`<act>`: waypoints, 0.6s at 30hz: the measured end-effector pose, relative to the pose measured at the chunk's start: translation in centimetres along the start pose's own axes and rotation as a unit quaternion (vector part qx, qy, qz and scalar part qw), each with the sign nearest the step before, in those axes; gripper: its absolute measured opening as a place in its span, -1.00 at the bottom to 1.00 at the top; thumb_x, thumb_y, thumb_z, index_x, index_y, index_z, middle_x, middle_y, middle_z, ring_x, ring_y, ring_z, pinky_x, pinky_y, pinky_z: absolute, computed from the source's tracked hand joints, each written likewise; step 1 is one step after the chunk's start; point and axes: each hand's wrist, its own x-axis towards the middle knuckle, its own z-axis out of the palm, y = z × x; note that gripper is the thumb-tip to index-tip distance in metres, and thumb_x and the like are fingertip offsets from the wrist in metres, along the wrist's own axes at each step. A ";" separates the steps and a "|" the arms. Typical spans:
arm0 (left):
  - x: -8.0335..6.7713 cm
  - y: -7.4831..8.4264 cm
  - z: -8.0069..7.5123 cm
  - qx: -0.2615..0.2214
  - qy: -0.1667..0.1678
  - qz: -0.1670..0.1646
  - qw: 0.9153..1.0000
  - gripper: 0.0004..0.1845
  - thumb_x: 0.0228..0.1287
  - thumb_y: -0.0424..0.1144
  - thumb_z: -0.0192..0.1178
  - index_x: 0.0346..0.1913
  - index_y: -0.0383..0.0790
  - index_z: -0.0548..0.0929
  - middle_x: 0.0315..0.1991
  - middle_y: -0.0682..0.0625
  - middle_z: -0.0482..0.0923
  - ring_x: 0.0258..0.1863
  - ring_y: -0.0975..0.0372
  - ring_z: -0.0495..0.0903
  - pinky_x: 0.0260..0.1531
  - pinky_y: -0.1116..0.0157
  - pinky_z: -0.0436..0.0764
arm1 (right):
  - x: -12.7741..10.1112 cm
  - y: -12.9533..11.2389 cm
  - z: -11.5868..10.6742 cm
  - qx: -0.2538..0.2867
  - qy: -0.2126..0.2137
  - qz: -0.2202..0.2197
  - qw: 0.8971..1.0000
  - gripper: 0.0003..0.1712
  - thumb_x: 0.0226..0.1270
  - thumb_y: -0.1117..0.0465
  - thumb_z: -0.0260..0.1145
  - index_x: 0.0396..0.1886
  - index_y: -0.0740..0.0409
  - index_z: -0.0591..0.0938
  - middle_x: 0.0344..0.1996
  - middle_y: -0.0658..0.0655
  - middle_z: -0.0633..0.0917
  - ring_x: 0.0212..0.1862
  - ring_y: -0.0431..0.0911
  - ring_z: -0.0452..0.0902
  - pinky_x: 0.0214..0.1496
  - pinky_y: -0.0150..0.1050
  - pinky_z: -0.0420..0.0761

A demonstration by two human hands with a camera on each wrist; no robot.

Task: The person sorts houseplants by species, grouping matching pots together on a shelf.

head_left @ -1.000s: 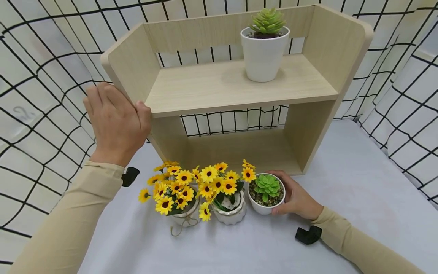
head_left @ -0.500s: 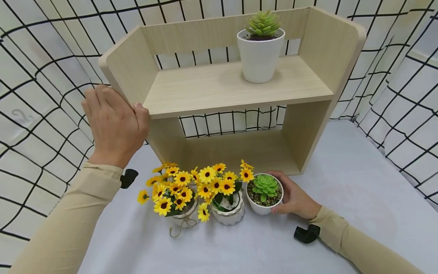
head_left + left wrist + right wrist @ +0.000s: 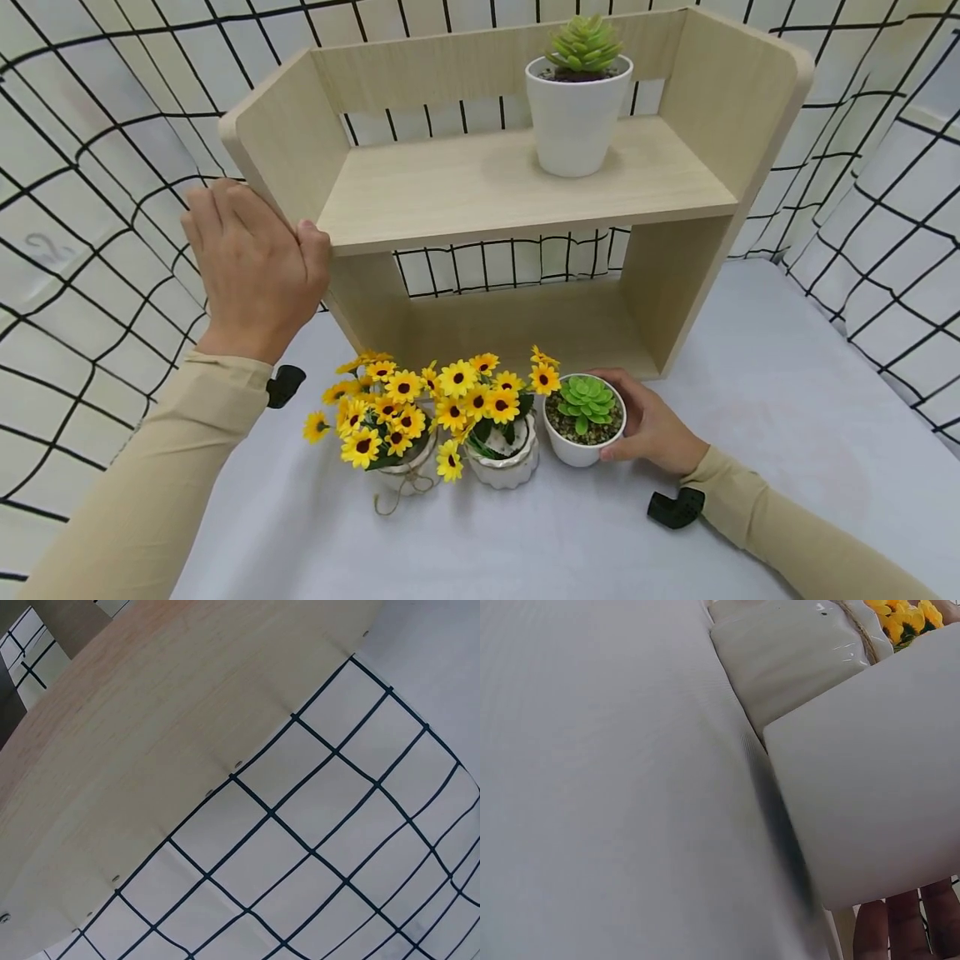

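Note:
My left hand [image 3: 255, 271] grips the left side panel [image 3: 288, 150] of a two-tier wooden shelf [image 3: 450, 196], thumb at its front edge. The left wrist view shows the panel's outer face [image 3: 172, 735] but no hand. My right hand [image 3: 660, 429] holds a white pot with a green succulent [image 3: 587, 404] by its right side, thumb in front. Fingertips [image 3: 907, 922] show against the white pot [image 3: 877, 787] in the right wrist view. Its base is at or near the table; I cannot tell whether it touches. Left of it stand two pots of yellow flowers [image 3: 504, 468] [image 3: 408, 475].
A taller white pot with a spiky succulent [image 3: 577, 117] stands on the upper board, right of centre. Black wire mesh [image 3: 885, 183] surrounds the shelf at back and sides. A white cloth [image 3: 540, 542] covers the table.

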 end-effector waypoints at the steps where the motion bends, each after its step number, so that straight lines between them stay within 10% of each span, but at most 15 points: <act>1: 0.0 0.0 0.0 -0.001 0.001 0.000 1.000 -0.41 0.42 0.01 -0.33 0.11 -0.54 0.25 -0.03 -0.47 0.26 -0.01 -0.24 0.14 0.00 -0.10 0.06 | 0.0 -0.1 0.0 0.003 0.003 0.003 1.000 0.09 -0.09 0.44 0.62 0.48 0.33 0.27 0.31 -0.18 0.50 0.30 -0.37 0.48 0.25 -0.47 0.58; 18: 0.1 -0.1 0.1 -0.002 0.007 0.003 1.000 -0.42 0.42 -0.01 -0.33 0.10 -0.55 0.26 -0.03 -0.46 0.27 0.00 -0.24 0.16 0.00 -0.11 0.08 | 0.0 -3.1 -0.2 -0.011 0.041 0.001 0.999 0.06 -0.09 0.52 0.59 0.46 0.13 0.32 0.29 -0.17 0.48 0.27 -0.36 0.50 0.20 -0.45 0.63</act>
